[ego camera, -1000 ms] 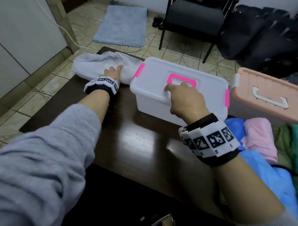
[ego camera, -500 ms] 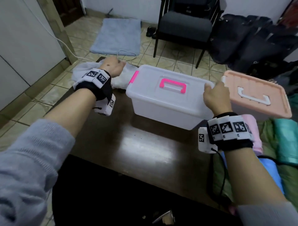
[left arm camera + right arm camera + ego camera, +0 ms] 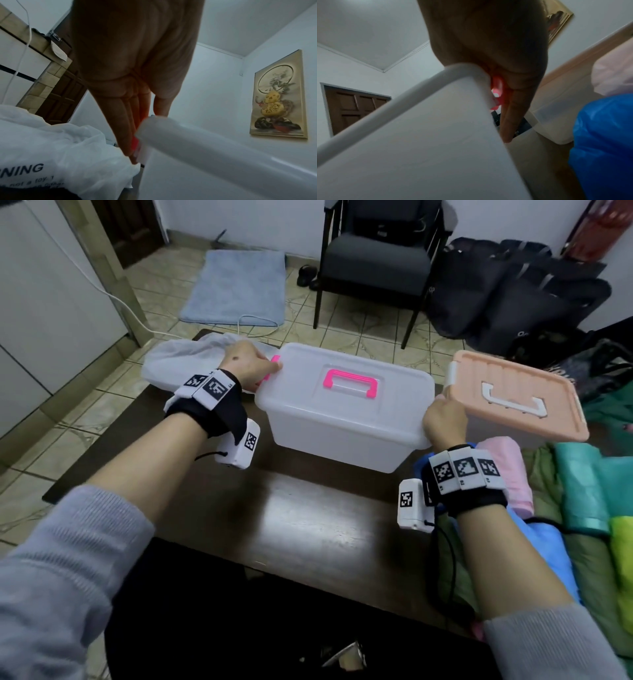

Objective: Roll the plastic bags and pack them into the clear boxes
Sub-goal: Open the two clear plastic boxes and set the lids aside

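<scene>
A clear box (image 3: 342, 419) with a pink handle (image 3: 351, 380) stands closed on the dark table (image 3: 291, 529). My left hand (image 3: 255, 366) grips the pink latch (image 3: 275, 361) at its left end. The left wrist view shows the fingers (image 3: 126, 121) lying behind that latch (image 3: 135, 143) and the thumb on the lid rim (image 3: 205, 143). My right hand (image 3: 443, 419) holds the box's right end, its fingers (image 3: 513, 108) hooked over the right pink latch (image 3: 497, 86). A white plastic bag (image 3: 185, 357) lies crumpled behind my left hand, printed with a warning (image 3: 22, 171).
A second box with a peach lid (image 3: 513, 395) stands right of the clear one. Pink (image 3: 507, 470), blue (image 3: 548, 553) and green (image 3: 582, 487) bags are piled at the table's right. A black chair (image 3: 376, 258) and dark bags (image 3: 513, 289) sit on the tiled floor beyond.
My left hand left the white bag and went to the box's left latch. My right hand slid from the lid near the handle to the right latch.
</scene>
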